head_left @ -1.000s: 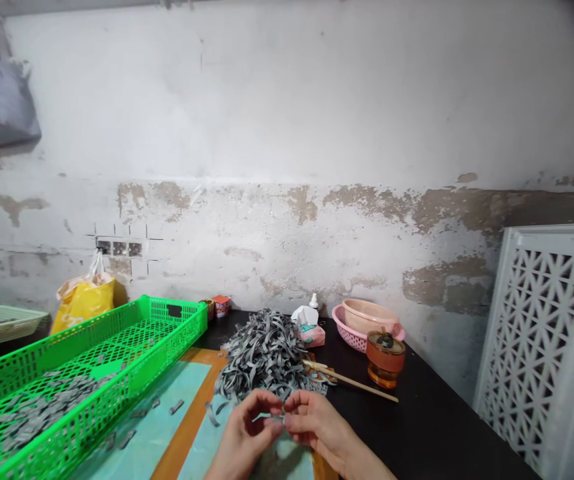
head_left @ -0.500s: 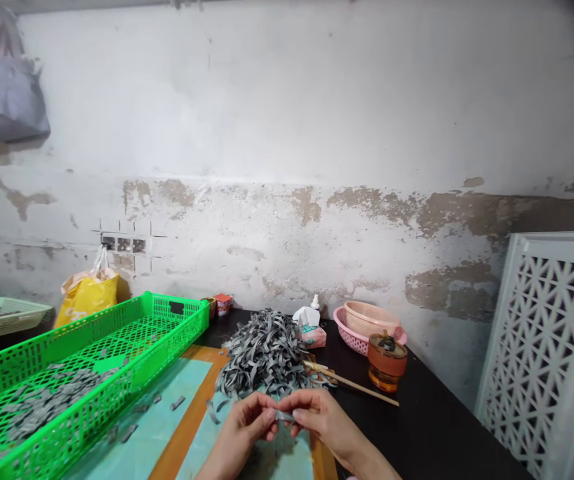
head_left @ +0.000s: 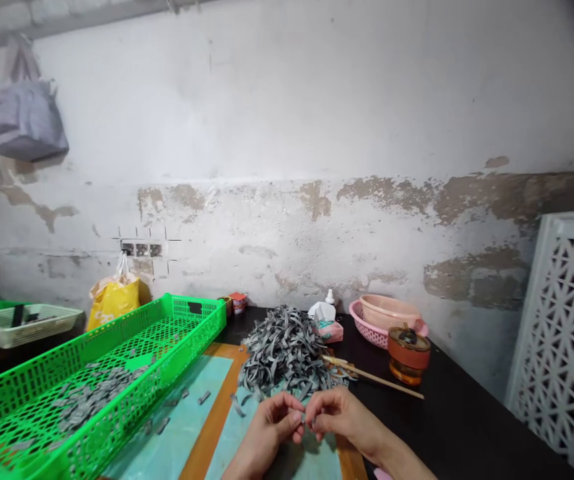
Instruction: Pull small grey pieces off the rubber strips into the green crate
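The left hand (head_left: 265,435) and right hand (head_left: 343,415) pinch, seemingly, a small gray strip (head_left: 303,419) between their fingertips.

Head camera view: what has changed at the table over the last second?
The view has swung slightly left, so everything sits further right in the picture. The left hand and right hand have drawn closer together, and both still pinch the small gray strip; nothing was let go. The pile of gray strips and the green basket stayed as they were.

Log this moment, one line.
left hand and right hand: pinching grey strip | beyond: heap of grey strips | left: green plastic crate
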A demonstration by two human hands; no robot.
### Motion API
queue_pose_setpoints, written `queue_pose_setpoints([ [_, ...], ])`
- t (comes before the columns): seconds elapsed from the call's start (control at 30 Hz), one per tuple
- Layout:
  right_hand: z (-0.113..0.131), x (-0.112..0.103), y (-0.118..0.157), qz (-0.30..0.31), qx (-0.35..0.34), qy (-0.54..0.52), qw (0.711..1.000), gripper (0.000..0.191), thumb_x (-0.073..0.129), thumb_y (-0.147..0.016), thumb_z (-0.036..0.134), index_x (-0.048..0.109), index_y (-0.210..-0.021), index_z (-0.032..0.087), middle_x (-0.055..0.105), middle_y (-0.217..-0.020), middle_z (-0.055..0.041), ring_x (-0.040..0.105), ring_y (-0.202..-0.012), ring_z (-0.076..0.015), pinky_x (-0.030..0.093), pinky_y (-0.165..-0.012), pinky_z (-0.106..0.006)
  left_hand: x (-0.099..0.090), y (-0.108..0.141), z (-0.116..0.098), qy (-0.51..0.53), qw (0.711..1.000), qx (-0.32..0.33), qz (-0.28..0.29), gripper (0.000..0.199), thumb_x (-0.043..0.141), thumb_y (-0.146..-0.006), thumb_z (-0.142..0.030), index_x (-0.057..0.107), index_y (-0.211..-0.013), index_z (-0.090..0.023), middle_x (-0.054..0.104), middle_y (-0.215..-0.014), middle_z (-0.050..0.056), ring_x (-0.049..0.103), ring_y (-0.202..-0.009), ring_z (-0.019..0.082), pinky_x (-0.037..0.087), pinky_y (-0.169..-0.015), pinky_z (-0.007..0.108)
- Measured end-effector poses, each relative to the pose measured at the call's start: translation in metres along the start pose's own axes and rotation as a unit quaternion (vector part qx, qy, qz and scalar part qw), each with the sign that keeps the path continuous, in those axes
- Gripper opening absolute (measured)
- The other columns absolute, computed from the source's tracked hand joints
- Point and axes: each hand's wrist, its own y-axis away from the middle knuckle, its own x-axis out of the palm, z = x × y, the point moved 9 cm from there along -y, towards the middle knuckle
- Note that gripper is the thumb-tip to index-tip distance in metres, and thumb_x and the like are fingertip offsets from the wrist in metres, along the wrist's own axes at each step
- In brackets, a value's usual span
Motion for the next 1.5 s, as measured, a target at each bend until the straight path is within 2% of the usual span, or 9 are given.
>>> queue_pose_setpoints([
  [0.23, -0.016, -0.009, 0.0, -0.029, 0.076, -0.048, 0.995, 0.021, 0.082, -0.057, 0.025, 0.072, -0.07, 0.013, 0.066, -0.059, 0.0, 0.057, -0.052, -0.0092, 0.047, -0.057, -0.024, -0.001, -0.001, 0.001, -0.012, 1.0, -0.002, 0.018, 0.031, 0.078, -0.067, -0.04, 0.067, -0.077, -0.014, 0.063, -0.062, 0.0, 0.053, -0.056, 0.01, 0.037, -0.055, 0.02],
  [0.5, -0.026, -0.017, -0.004, -0.038, 0.097, -0.066, 0.992, 0.026, 0.084, -0.051, 0.023, 0.07, -0.07, 0.012, 0.069, -0.058, 0.0001, 0.061, -0.049, -0.0095, 0.048, -0.054, -0.022, 0.001, -0.007, 0.006, -0.015, 0.998, -0.036, 0.041, 0.033, 0.082, -0.06, -0.042, 0.067, -0.072, -0.015, 0.066, -0.062, 0.002, 0.053, -0.056, 0.011, 0.038, -0.053, 0.021],
  [0.77, -0.031, -0.019, -0.007, -0.038, 0.125, -0.056, 0.99, 0.03, 0.086, -0.048, 0.026, 0.069, -0.07, 0.014, 0.068, -0.058, 0.002, 0.062, -0.05, -0.0089, 0.045, -0.05, -0.018, 0.005, -0.006, -0.005, -0.064, 0.997, -0.03, 0.04, 0.034, 0.082, -0.059, -0.044, 0.068, -0.07, -0.015, 0.065, -0.061, 0.001, 0.053, -0.056, 0.012, 0.04, -0.054, 0.021],
  [0.93, -0.025, -0.018, -0.009, -0.039, 0.089, -0.032, 0.995, 0.031, 0.087, -0.044, 0.027, 0.07, -0.065, 0.013, 0.065, -0.052, 0.0039, 0.058, -0.048, -0.0073, 0.046, -0.054, -0.02, 0.007, -0.008, -0.01, -0.116, 0.992, -0.002, 0.049, 0.035, 0.079, -0.062, -0.048, 0.068, -0.07, -0.016, 0.064, -0.062, 0.001, 0.052, -0.057, 0.013, 0.042, -0.057, 0.024],
  [1.1, -0.016, -0.019, -0.012, -0.065, 0.042, -0.012, 0.997, 0.034, 0.086, -0.044, 0.033, 0.069, -0.064, 0.012, 0.063, -0.051, 0.0048, 0.056, -0.047, -0.0068, 0.044, -0.052, -0.021, 0.006, -0.006, -0.019, -0.134, 0.99, 0.031, 0.023, 0.033, 0.076, -0.065, -0.047, 0.068, -0.074, -0.017, 0.063, -0.066, 0.001, 0.052, -0.061, 0.015, 0.043, -0.059, 0.025],
  [1.33, -0.014, -0.02, -0.017, -0.081, -0.022, 0.004, 0.996, 0.033, 0.084, -0.048, 0.031, 0.067, -0.071, 0.013, 0.059, -0.051, 0.0058, 0.053, -0.047, -0.0084, 0.042, -0.05, -0.021, 0.005, -0.004, -0.017, -0.095, 0.995, -0.002, -0.007, 0.034, 0.078, -0.061, -0.048, 0.066, -0.071, -0.017, 0.061, -0.064, 0.0, 0.051, -0.06, 0.015, 0.042, -0.055, 0.023],
  [1.4, -0.005, -0.02, -0.014, -0.084, -0.051, 0.033, 0.995, 0.029, 0.082, -0.053, 0.028, 0.069, -0.076, 0.015, 0.06, -0.055, 0.0057, 0.052, -0.05, -0.0081, 0.039, -0.05, -0.02, 0.004, -0.004, -0.014, -0.084, 0.996, -0.009, -0.011, 0.034, 0.079, -0.061, -0.047, 0.066, -0.07, -0.017, 0.06, -0.062, -0.001, 0.05, -0.059, 0.014, 0.041, -0.054, 0.022],
  [1.5, 0.02, -0.015, -0.005, -0.085, -0.121, 0.144, 0.978, 0.017, 0.077, -0.065, 0.029, 0.075, -0.078, 0.018, 0.061, -0.063, 0.0028, 0.053, -0.058, -0.0096, 0.038, -0.054, -0.021, 0.002, -0.004, -0.011, -0.074, 0.997, -0.015, -0.015, 0.035, 0.08, -0.059, -0.047, 0.065, -0.07, -0.017, 0.059, -0.061, -0.002, 0.05, -0.058, 0.013, 0.04, -0.053, 0.021],
])
